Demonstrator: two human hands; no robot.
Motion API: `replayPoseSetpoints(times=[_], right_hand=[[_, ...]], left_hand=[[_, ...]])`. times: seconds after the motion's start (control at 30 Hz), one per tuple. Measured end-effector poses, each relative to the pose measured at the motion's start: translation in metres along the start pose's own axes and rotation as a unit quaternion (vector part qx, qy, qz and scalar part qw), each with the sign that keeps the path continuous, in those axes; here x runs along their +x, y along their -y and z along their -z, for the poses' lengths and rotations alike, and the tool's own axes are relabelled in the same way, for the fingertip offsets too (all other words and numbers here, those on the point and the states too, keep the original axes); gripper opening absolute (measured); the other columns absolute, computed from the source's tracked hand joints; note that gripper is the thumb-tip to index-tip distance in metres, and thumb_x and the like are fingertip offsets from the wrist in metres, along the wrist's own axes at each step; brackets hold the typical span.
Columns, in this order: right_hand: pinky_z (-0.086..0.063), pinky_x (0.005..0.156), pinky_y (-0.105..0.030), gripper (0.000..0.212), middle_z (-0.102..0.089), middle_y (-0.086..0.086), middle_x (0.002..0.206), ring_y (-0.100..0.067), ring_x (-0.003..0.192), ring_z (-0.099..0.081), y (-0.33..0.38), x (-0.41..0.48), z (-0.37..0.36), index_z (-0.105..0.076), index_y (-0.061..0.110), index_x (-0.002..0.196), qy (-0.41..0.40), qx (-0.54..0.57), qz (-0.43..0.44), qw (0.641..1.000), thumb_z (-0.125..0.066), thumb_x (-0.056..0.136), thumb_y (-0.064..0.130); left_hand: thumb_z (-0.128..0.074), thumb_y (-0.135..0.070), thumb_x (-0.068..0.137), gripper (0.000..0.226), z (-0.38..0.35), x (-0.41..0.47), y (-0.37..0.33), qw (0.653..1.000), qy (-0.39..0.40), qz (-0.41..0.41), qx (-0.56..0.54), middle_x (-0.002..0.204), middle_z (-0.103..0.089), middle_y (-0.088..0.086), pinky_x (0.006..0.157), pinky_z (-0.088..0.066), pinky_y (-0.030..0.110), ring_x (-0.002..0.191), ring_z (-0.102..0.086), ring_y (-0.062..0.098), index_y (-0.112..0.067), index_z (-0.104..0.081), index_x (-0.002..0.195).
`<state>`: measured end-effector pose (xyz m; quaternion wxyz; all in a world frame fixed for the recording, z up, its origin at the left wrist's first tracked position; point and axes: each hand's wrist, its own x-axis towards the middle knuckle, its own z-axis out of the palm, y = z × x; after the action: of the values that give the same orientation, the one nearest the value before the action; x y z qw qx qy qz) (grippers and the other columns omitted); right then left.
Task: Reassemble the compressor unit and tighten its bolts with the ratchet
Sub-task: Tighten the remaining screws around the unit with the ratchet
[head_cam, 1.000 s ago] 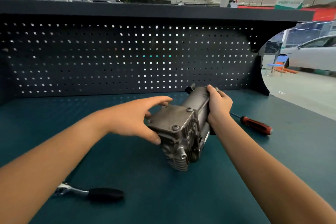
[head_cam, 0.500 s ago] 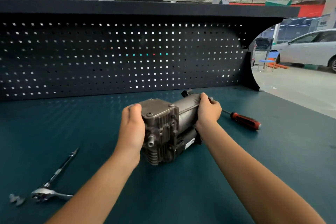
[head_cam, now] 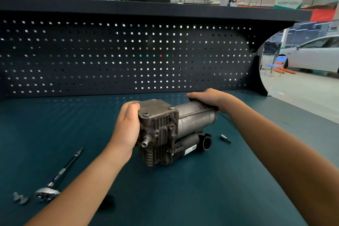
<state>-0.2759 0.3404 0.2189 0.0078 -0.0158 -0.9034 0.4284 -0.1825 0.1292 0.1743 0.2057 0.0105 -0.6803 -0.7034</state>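
Since the earlier frame, both hands have turned the compressor unit [head_cam: 170,130] flat on the desk [head_cam: 55,124], long axis toward 2 o'clock. Left hand [head_cam: 126,128] grips its finned end; right hand [head_cam: 211,99] clasps the cylinder. Ratchet [head_cam: 55,183] lies at 8 o'clock, nearer the left.

Compressor unit [head_cam: 170,130]: centre of bench [head_cam: 183,198], before pegboard [head_cam: 110,57].
Left hand [head_cam: 127,126]: on its left end.
Right hand [head_cam: 211,98]: atop its far right end.
Ratchet [head_cam: 55,181]: bench, near left.
Socket bit [head_cam: 225,138]: just right of unit.
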Motion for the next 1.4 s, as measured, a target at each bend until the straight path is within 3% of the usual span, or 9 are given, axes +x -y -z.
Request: replayPoseSetpoints(times=[0.2, 0.4, 0.5, 0.63, 0.77, 0.97, 1.23, 1.3, 1.4], right_hand=[[-0.039, 0.057, -0.027, 0.047, -0.061, -0.004, 0.089, -0.020, 0.079, -0.057, -0.004, 0.004, -0.005, -0.063, 0.007, 0.090, -0.030, -0.058, 0.026, 0.998, -0.065, 0.078, 0.052], [-0.031, 0.050, -0.028, 0.045, -0.044, 0.000, 0.060, -0.017, 0.056, -0.042, -0.011, -0.002, -0.011, -0.040, 0.013, 0.057, -0.105, -0.067, 0.031, 0.992, -0.064, 0.078, 0.045], [-0.028, 0.048, -0.027, 0.046, -0.041, 0.000, 0.057, -0.016, 0.053, -0.039, -0.016, -0.009, -0.011, -0.038, 0.013, 0.055, -0.138, -0.064, 0.040, 0.988, -0.062, 0.077, 0.045], [-0.030, 0.049, -0.025, 0.043, -0.051, 0.001, 0.063, -0.018, 0.060, -0.049, -0.026, -0.022, -0.013, -0.056, 0.010, 0.066, -0.180, -0.077, 0.048, 0.980, -0.057, 0.080, 0.051], [-0.031, 0.052, -0.026, 0.047, -0.053, 0.001, 0.067, -0.024, 0.071, -0.053, -0.032, -0.035, -0.019, -0.061, 0.009, 0.073, -0.222, -0.074, 0.052, 0.971, -0.051, 0.084, 0.053], [-0.033, 0.058, -0.029, 0.046, -0.057, -0.002, 0.071, -0.026, 0.077, -0.054, -0.028, -0.051, -0.027, -0.057, 0.011, 0.068, -0.255, -0.052, 0.059, 0.964, -0.050, 0.086, 0.053], [-0.029, 0.066, -0.027, 0.033, -0.056, 0.006, 0.070, -0.018, 0.074, -0.050, -0.033, -0.063, -0.059, -0.061, 0.016, 0.080, -0.329, 0.040, 0.117, 0.936, -0.056, 0.086, 0.047], [-0.027, 0.060, -0.021, 0.026, -0.053, 0.015, 0.062, -0.012, 0.067, -0.049, -0.032, -0.060, -0.068, -0.057, 0.020, 0.074, -0.338, 0.074, 0.139, 0.928, -0.060, 0.085, 0.043], [-0.030, 0.059, -0.013, 0.020, -0.052, 0.019, 0.060, -0.007, 0.063, -0.049, -0.038, -0.052, -0.082, -0.055, 0.024, 0.071, -0.343, 0.104, 0.174, 0.917, -0.064, 0.084, 0.037]], left_hand=[[-0.038, -0.033, 0.094, 0.021, 0.006, 0.005, 0.002, 0.998, 0.046, -0.005, 0.037, 0.105, -0.061, -0.002, 0.096, -0.041, 0.037, 0.106, -0.055, 0.017, -0.025, -0.058, 0.096], [-0.035, -0.065, 0.084, 0.051, 0.022, 0.001, 0.007, 0.983, 0.161, 0.072, 0.055, 0.106, -0.071, -0.008, 0.102, -0.040, 0.041, 0.107, -0.060, 0.014, -0.032, -0.069, 0.103], [-0.033, -0.067, 0.084, 0.053, 0.022, -0.002, 0.006, 0.982, 0.165, 0.060, 0.070, 0.108, -0.070, -0.007, 0.105, -0.037, 0.043, 0.110, -0.059, 0.015, -0.032, -0.068, 0.104], [-0.033, -0.062, 0.073, 0.056, 0.019, -0.010, 0.007, 0.984, 0.163, 0.026, 0.067, 0.103, -0.071, -0.009, 0.097, -0.041, 0.035, 0.105, -0.060, 0.010, -0.029, -0.067, 0.102], [-0.031, -0.050, 0.092, 0.041, 0.020, -0.013, 0.010, 0.985, 0.169, 0.016, 0.042, 0.100, -0.071, -0.007, 0.090, -0.042, 0.032, 0.101, -0.062, 0.008, -0.028, -0.066, 0.097], [-0.036, -0.052, 0.085, 0.048, 0.034, -0.007, 0.020, 0.981, 0.191, 0.018, 0.034, 0.114, -0.066, 0.000, 0.100, -0.039, 0.035, 0.111, -0.058, 0.012, -0.021, -0.057, 0.114], [-0.036, -0.058, 0.066, 0.044, 0.058, -0.009, 0.042, 0.982, 0.170, -0.056, 0.069, 0.101, -0.059, -0.008, 0.073, -0.045, 0.014, 0.089, -0.059, -0.005, -0.038, -0.048, 0.103], [-0.039, -0.059, 0.075, 0.036, 0.065, -0.005, 0.045, 0.978, 0.178, -0.048, 0.094, 0.109, -0.057, -0.012, 0.076, -0.045, 0.015, 0.094, -0.058, -0.006, -0.045, -0.043, 0.108], [-0.031, -0.039, 0.099, 0.032, 0.071, 0.003, 0.052, 0.973, 0.200, -0.035, 0.114, 0.123, -0.044, -0.034, 0.076, -0.036, -0.004, 0.099, -0.045, -0.029, -0.050, -0.023, 0.128]])
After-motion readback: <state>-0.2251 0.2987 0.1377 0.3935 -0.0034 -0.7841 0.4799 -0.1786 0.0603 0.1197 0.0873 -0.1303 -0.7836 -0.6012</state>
